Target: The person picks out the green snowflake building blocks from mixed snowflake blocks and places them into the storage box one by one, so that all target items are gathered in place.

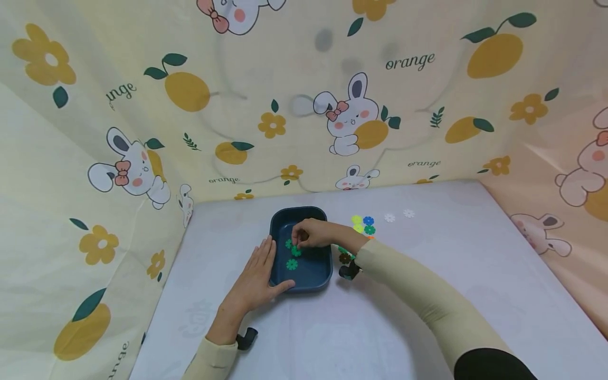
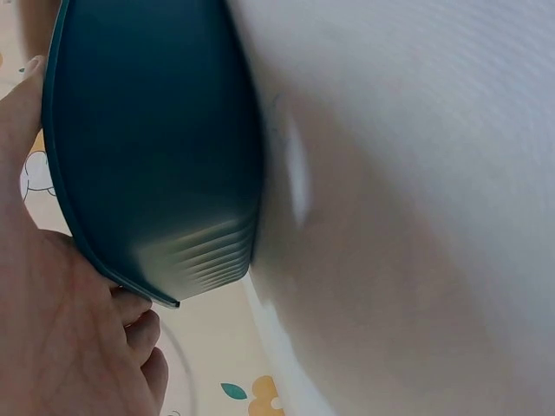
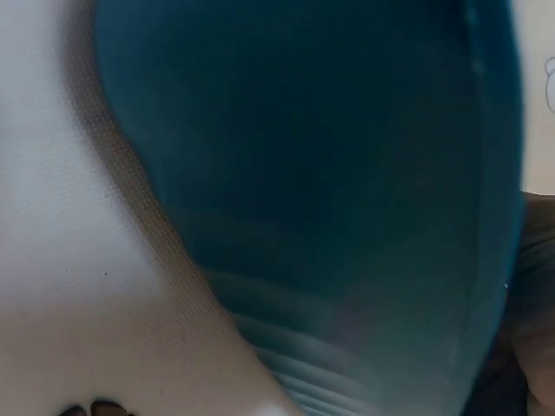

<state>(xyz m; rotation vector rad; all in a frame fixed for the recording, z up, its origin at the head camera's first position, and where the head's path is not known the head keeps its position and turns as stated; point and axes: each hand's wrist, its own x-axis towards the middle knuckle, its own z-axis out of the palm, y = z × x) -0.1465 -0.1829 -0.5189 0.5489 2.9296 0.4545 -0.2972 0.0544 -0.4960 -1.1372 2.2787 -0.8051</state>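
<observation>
A: What is the right hand doing?
B: It reaches down into the dark blue tray, fingers drawn together at the tips. The grip looks narrow, but I cannot tell whether a piece is pinched in it.

A: Where are the green flower pieces, then?
B: In the tray, about that grip. One sits right at the fingertips, another just to their left, and a third lies a little nearer the person.

A: And the left hand?
B: Its grip is wide. The fingers lie straight along the tray's left side and the thumb stretches toward the near rim. From the left wrist, the palm shows against the tray's outer wall.

A: Anything to the right of the right hand's grip?
B: Past the tray's right wall, yes: yellow pieces, a blue piece and another green one near them. An orange piece peeks out beside the forearm, and a brown piece lies by the wrist. Farther right are two white pieces.

A: What is under it all?
B: A white cloth.
</observation>
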